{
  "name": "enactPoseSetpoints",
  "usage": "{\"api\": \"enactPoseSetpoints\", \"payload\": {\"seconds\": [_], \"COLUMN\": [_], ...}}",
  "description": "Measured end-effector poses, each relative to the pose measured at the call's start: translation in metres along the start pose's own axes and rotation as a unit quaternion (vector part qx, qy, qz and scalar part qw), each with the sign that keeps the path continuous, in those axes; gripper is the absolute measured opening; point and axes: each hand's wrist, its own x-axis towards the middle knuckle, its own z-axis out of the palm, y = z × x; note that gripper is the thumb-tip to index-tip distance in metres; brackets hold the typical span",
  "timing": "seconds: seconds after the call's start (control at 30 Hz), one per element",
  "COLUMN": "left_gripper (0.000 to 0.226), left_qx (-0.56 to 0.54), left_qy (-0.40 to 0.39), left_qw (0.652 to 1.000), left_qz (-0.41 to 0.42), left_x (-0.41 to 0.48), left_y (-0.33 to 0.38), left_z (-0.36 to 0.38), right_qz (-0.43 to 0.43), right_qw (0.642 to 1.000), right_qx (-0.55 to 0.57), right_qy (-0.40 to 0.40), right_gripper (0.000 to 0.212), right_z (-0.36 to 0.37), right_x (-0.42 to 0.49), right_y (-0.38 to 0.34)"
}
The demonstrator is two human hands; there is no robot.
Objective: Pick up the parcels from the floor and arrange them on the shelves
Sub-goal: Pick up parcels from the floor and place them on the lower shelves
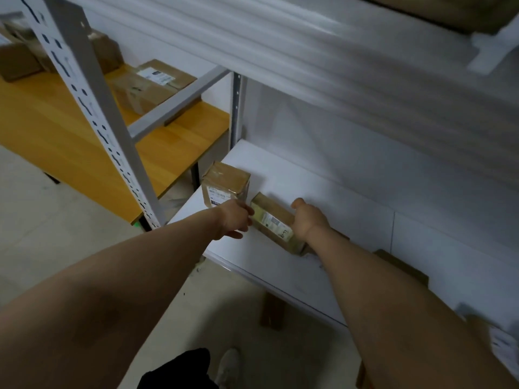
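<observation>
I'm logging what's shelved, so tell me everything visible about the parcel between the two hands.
The parcel is a small brown cardboard box under glossy clear tape, with a white printed label on top. It lies flat, skewed, on the white shelf, right of an upright parcel. The right grip curls over its far side; the left grip touches its left end.

No txt legible. White labels (220, 196) w/ blurred print on upright parcel (226, 178) & angled parcel (273, 223) on white shelf (309, 175), plus third parcel (146, 91) on wooden surface (56, 130) left of shelf.
</observation>
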Motion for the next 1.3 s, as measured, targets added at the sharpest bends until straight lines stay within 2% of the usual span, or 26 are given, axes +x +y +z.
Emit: {"api": "enactPoseSetpoints", "payload": {"seconds": [0.17,0.23,0.4,0.53,0.67,0.77,0.87,0.97,1.07,1.17,1.3], "left_gripper": [0.017,0.026,0.033,0.022,0.014,0.011,0.021,0.027,0.022,0.017,0.024], "left_qx": [-0.016,-0.009,0.037,0.064,0.078,0.081,0.094,0.109,0.109,0.110,0.137], "left_qy": [0.001,0.007,0.000,0.000,0.004,-0.013,-0.038,-0.051,-0.057,-0.060,-0.072], "left_qw": [1.000,1.000,0.997,0.994,0.994,0.995,0.995,0.993,0.992,0.991,0.986], "left_qz": [0.002,0.016,0.069,0.088,0.079,0.055,0.012,-0.016,-0.032,-0.048,-0.062], "left_x": [-0.015,-0.024,-0.056,-0.085,-0.103,-0.112,-0.120,-0.122,-0.114,-0.104,-0.091], "left_y": [0.024,0.033,0.036,0.017,-0.007,-0.032,-0.064,-0.091,-0.110,-0.121,-0.130], "left_z": [0.007,0.009,0.005,-0.011,-0.023,-0.020,-0.010,0.005,0.023,0.045,0.078], "right_qz": [0.007,0.018,0.041,0.047,0.049,0.074,0.103,0.127,0.162,0.198,0.240], "right_qw": [0.994,0.993,0.991,0.988,0.982,0.965,0.942,0.946,0.946,0.929,0.897], "right_qx": [0.085,0.088,0.102,0.133,0.173,0.246,0.311,0.295,0.281,0.313,0.371], "right_qy": [0.068,0.076,0.073,0.065,0.063,0.060,0.068,0.041,0.010,0.022,0.007], "right_gripper": [0.023,0.017,0.023,0.024,0.030,0.026,0.019,0.023,0.022,0.014,0.021], "right_z": [-0.019,-0.027,-0.036,-0.030,-0.010,0.013,0.042,0.070,0.092,0.114,0.142], "right_x": [-0.027,-0.040,-0.079,-0.115,-0.154,-0.179,-0.204,-0.221,-0.231,-0.238,-0.241], "right_y": [-0.008,-0.013,-0.027,-0.047,-0.069,-0.078,-0.080,-0.069,-0.044,-0.007,0.048]}}
